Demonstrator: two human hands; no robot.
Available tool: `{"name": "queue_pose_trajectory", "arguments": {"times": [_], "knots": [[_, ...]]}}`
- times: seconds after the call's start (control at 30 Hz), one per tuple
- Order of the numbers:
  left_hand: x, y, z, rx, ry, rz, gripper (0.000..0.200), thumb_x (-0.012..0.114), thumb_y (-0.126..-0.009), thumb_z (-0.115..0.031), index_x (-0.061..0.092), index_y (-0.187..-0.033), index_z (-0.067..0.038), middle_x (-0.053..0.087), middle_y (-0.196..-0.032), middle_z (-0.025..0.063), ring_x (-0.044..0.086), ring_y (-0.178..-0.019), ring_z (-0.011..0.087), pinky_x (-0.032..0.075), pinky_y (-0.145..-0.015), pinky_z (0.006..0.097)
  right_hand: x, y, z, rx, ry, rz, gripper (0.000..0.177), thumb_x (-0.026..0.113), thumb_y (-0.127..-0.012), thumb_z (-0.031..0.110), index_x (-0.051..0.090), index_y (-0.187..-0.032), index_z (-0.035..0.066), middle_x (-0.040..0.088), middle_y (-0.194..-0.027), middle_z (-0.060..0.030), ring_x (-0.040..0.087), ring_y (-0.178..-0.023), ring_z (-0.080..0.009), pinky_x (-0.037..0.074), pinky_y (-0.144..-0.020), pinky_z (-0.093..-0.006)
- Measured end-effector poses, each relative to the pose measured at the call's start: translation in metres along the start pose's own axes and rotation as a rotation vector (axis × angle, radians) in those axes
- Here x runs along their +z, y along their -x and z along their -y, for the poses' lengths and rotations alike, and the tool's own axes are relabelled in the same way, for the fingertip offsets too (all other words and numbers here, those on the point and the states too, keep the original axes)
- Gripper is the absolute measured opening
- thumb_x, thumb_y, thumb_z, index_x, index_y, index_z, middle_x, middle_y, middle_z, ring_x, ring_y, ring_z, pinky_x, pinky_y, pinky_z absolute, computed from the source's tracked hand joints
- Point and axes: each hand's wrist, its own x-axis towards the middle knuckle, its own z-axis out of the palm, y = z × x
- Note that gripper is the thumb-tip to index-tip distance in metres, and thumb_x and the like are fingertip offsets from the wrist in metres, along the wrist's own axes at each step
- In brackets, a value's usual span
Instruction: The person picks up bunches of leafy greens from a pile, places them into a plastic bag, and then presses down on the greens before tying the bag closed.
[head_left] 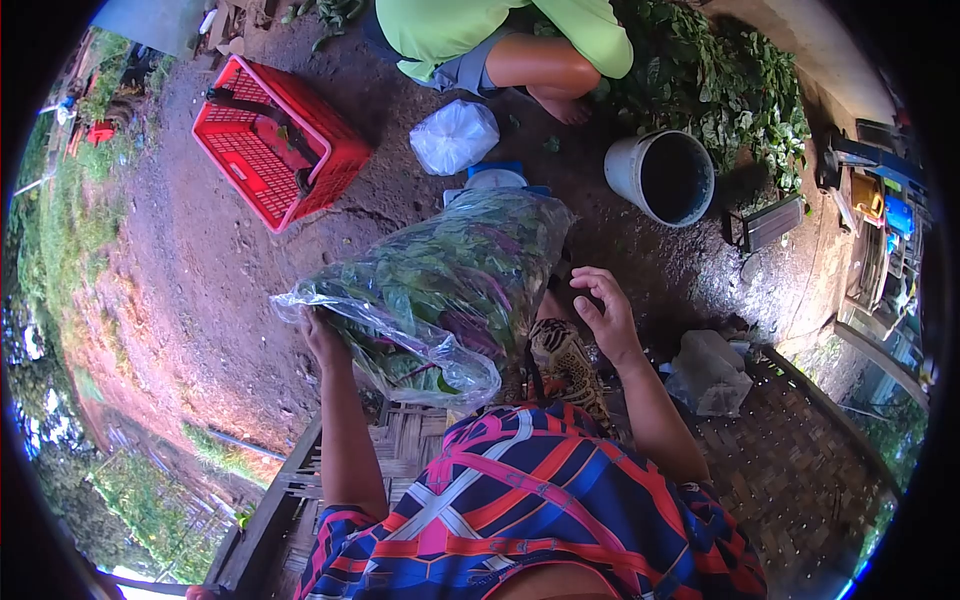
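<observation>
A large clear plastic bag full of dark green and purplish leaves lies across the middle in front of me, its open mouth turned toward my lower left. My left hand is closed on the rim of that mouth; part of the fingers is behind the plastic. To the right of the bag, my right hand is raised with fingers apart and holds nothing. The bag's far end is against a blue-and-white weighing scale, which it partly covers.
A red plastic crate stands on the ground at the upper left. A filled white plastic bag sits beyond the scale. Another person crouches there. A bucket and heaped leafy greens are at right, woven matting below.
</observation>
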Motion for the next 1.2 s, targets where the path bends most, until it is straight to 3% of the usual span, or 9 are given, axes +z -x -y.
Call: {"name": "queue_pose_trajectory", "arguments": {"times": [0.33, 0.7, 0.97, 1.07, 1.1, 1.2], "knots": [[0.001, 0.002, -0.007, -0.051, 0.049, -0.026, 0.045, 0.037, -0.095, -0.035, 0.040, -0.122, 0.002, 0.051, -0.113, 0.0112, 0.050, -0.099, 0.0186, 0.040, -0.087, 0.0315, 0.002, 0.000, -0.006, 0.018, 0.025, -0.013, 0.023, 0.061, -0.081, 0.020, 0.057, -0.097, 0.004, 0.053, -0.109, -0.0103, 0.050, -0.105, -0.0217, 0.038, -0.089, -0.0321], [-0.003, 0.002, -0.007, -0.036, 0.030, -0.022, 0.047, 0.037, -0.095, -0.034, 0.038, -0.124, 0.003, 0.052, -0.114, 0.0128, 0.050, -0.102, 0.0205, 0.040, -0.088, 0.0326, 0.022, 0.003, 0.033, -0.367, 0.104, 0.149, 0.049, 0.067, -0.073, 0.038, 0.052, -0.106, 0.004, 0.052, -0.111, -0.0131, 0.048, -0.103, -0.0275, 0.039, -0.086, -0.0355], [-0.013, 0.004, -0.006, 0.007, -0.014, 0.039, 0.048, 0.035, -0.094, -0.039, 0.043, -0.124, -0.002, 0.052, -0.115, 0.0118, 0.053, -0.100, 0.0235, 0.046, -0.084, 0.0361, 0.023, 0.003, 0.022, -0.260, 0.084, 0.108, 0.045, 0.067, -0.074, 0.037, 0.054, -0.103, 0.004, 0.052, -0.111, -0.0133, 0.048, -0.104, -0.0285, 0.039, -0.088, -0.0355], [-0.009, 0.011, -0.006, 0.002, -0.002, -0.026, 0.048, 0.036, -0.094, -0.039, 0.044, -0.124, -0.003, 0.053, -0.113, 0.0114, 0.054, -0.099, 0.0232, 0.047, -0.082, 0.0356, 0.021, 0.003, 0.015, -0.255, 0.099, 0.089, 0.042, 0.067, -0.074, 0.034, 0.054, -0.102, 0.004, 0.051, -0.111, -0.0130, 0.048, -0.104, -0.0282, 0.039, -0.088, -0.0353], [-0.010, 0.014, -0.009, -0.011, 0.004, -0.018, 0.043, 0.037, -0.095, -0.032, 0.037, -0.126, -0.002, 0.050, -0.114, 0.0138, 0.054, -0.097, 0.0234, 0.048, -0.080, 0.0357, 0.021, 0.004, 0.012, -0.265, 0.110, 0.082, 0.041, 0.067, -0.075, 0.033, 0.054, -0.102, 0.004, 0.051, -0.111, -0.0129, 0.048, -0.104, -0.0281, 0.039, -0.088, -0.0353], [-0.010, 0.019, -0.011, -0.055, 0.017, -0.024, 0.045, 0.043, -0.092, -0.033, 0.039, -0.124, -0.002, 0.052, -0.110, 0.0142, 0.056, -0.092, 0.0243, 0.050, -0.075, 0.0370, 0.021, 0.004, 0.006, -0.249, 0.101, 0.074, 0.038, 0.067, -0.075, 0.031, 0.055, -0.100, 0.005, 0.051, -0.110, -0.0126, 0.048, -0.104, -0.0279, 0.039, -0.088, -0.0351]]}}
